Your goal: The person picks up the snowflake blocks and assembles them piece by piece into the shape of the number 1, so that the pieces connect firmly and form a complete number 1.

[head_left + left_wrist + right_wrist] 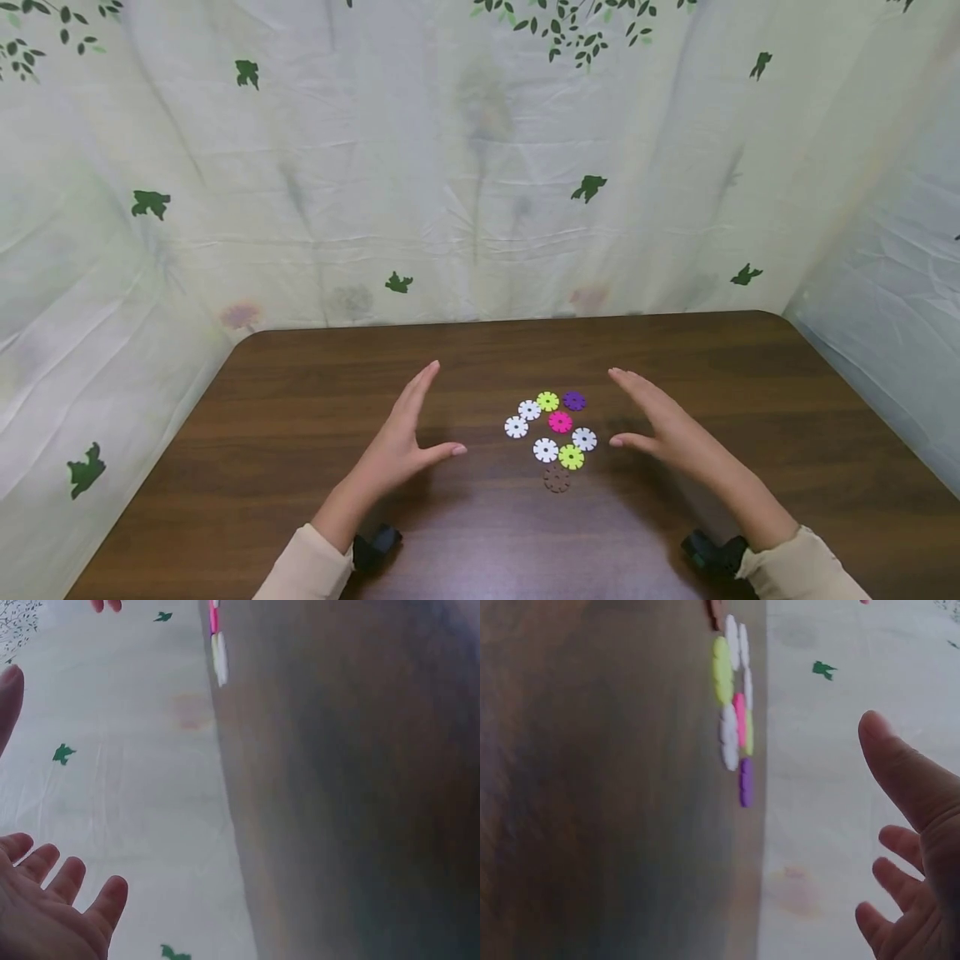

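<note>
Several notched discs lie flat on the brown table in the head view: white discs (545, 451), yellow-green discs (571, 457), a pink disc (560, 422), a purple disc (574, 401) and a brown disc (557, 478) that blends into the wood. To the left of them my left hand (401, 454) is held above the table, thumb and fingers spread apart, touching nothing. On the opposite side my right hand (675, 433) hovers likewise, its thumb nearest a white disc (584, 439). In the right wrist view the purple disc (746, 782) appears edge-on, apart from my fingers.
The wooden table (300, 400) stretches to both sides of the discs. Behind it hangs a pale cloth (420, 167) with green leaf prints, and more cloth hangs at both sides. Dark wrist devices (377, 546) sit at the cream sleeves (311, 567).
</note>
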### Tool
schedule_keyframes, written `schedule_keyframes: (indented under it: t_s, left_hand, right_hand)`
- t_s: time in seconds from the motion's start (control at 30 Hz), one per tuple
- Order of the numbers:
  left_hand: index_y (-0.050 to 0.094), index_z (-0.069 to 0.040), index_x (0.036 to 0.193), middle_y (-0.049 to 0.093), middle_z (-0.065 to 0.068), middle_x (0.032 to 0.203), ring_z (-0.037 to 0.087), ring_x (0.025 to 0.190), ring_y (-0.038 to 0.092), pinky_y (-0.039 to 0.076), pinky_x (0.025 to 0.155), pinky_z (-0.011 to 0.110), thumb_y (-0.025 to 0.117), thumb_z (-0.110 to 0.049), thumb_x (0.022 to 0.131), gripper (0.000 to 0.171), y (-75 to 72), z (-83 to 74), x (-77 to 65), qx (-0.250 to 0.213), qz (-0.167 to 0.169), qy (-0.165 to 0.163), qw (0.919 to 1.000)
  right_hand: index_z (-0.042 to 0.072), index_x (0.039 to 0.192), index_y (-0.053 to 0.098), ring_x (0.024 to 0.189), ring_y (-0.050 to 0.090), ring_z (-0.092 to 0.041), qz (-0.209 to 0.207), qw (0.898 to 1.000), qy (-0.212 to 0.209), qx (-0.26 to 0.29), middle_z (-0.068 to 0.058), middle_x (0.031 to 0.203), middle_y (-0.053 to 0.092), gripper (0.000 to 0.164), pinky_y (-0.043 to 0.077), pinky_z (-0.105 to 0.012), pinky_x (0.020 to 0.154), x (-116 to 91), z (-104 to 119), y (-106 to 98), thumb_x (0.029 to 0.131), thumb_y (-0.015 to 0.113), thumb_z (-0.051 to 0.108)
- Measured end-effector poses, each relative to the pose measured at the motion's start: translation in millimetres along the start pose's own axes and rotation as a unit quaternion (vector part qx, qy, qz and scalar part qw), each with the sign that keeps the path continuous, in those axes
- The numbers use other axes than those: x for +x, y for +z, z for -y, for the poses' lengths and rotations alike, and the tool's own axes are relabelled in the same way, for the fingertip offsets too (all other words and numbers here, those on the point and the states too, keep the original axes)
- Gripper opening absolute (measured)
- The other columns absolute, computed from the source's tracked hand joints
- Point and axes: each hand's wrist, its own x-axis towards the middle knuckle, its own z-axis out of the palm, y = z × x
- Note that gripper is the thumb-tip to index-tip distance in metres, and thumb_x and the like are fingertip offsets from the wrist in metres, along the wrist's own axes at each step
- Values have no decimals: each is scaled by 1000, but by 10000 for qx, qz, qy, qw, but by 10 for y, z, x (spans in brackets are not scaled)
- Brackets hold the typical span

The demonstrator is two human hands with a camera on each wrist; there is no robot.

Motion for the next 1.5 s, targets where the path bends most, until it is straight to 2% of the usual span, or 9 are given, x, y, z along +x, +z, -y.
schedule_keyframes:
  t_s: [0.17,0.37,0.57,0.77,0.97,1.1,1.2,1.37,1.5]
  left_hand:
    - [13,-26,144,19,0,146,20,131,20,25,100,48,79,-33,66,102,93,26,4,-219,67,-136,9996]
    - [21,-25,142,25,-1,143,18,129,24,26,99,47,80,-27,67,96,190,55,17,-466,132,-299,9984]
    - [27,-20,141,30,-2,141,15,128,27,27,99,44,79,-25,69,89,285,63,35,-484,300,-518,9970]
    - [32,-13,139,34,2,139,17,127,30,28,99,43,78,-25,70,84,344,63,52,-465,367,-497,9970]
    - [37,-8,136,38,6,136,21,125,34,30,97,43,75,-27,73,77,422,143,45,-451,486,-490,9966]
    - [40,-4,133,43,9,132,24,120,40,34,95,42,74,-28,75,72,472,196,32,-501,600,-443,9960]
    - [40,-4,132,44,8,131,23,120,40,33,96,40,72,-32,76,70,502,207,25,-369,774,-425,9954]
    - [39,-6,133,42,7,133,21,125,34,29,99,40,68,-37,79,69,539,183,31,50,1136,-385,9928]
    - [42,-8,132,44,6,132,23,123,34,29,98,41,67,-37,80,65,573,190,43,373,1133,-246,9926]
  right_hand:
    - [10,141,26,125,31,-33,167,9977,451,481,-16,139,32,84,30,-50,95,-24,9,117,74,73,28]
    - [6,137,34,123,35,-33,158,9949,653,751,-14,136,38,75,33,-50,93,-46,-11,259,75,72,24]
    - [1,129,45,118,42,-30,8,9922,556,1118,-12,128,47,63,36,-46,92,-73,-68,376,76,72,20]
    - [2,124,51,108,51,-25,-25,9909,490,1249,-9,121,53,55,41,-42,88,-91,-117,465,76,71,23]
    - [6,119,56,111,48,-22,-90,9906,546,1252,-4,118,55,49,39,-42,90,-78,-136,545,76,72,22]
    - [5,117,58,110,48,-23,-156,9923,380,1169,-4,116,55,45,38,-43,89,-71,-145,586,76,72,20]
    - [5,116,58,109,49,-24,-151,9936,305,1074,-4,115,54,44,39,-44,88,-72,-147,597,76,72,20]
    - [5,117,58,110,48,-22,-46,9940,364,1033,-3,116,52,43,40,-43,88,-75,-142,592,77,71,18]
    - [6,116,58,109,47,-22,-4,9941,374,1020,-2,116,51,42,41,-42,87,-74,-141,597,78,70,17]
